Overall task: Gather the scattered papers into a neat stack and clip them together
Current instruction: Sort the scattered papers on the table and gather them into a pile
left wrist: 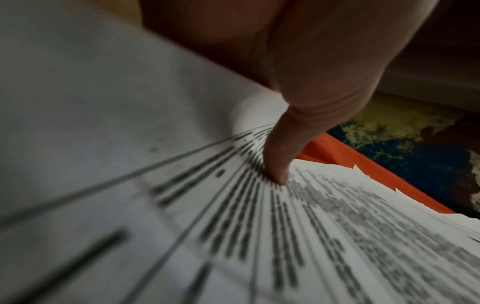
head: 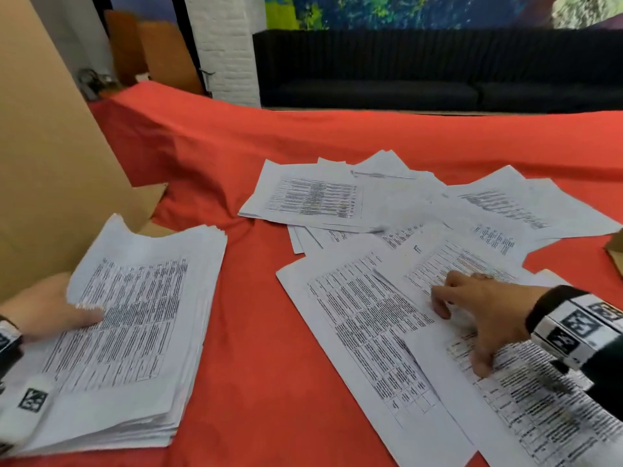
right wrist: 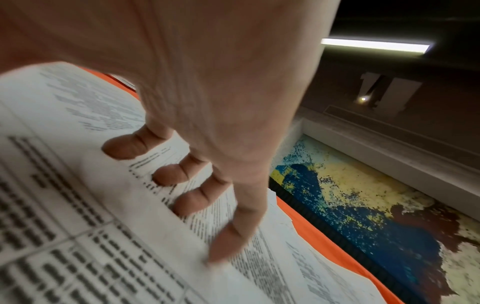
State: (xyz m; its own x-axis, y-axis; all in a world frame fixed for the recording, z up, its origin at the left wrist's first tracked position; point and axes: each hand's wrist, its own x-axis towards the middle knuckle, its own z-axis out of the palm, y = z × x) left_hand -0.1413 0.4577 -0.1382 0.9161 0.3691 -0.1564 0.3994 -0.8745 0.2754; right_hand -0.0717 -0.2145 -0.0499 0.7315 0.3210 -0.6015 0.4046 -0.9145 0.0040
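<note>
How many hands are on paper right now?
2. The left hand pinches the near-left stack of white printed sheets, thumb on top; the right hand presses spread fingers on the scattered white printed sheets at right.

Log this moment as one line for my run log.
stage: gathering | left hand: holds stack, thumb on top | right hand: fingertips press loose sheets | surface: red cloth

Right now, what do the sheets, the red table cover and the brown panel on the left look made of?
The sheets: thin matte white paper, printed in black; edges lift. The table cover: likely cloth, matte red, since it wrinkles and drapes. The brown panel: probably cardboard, plain matte tan, with a bent flap.
</note>
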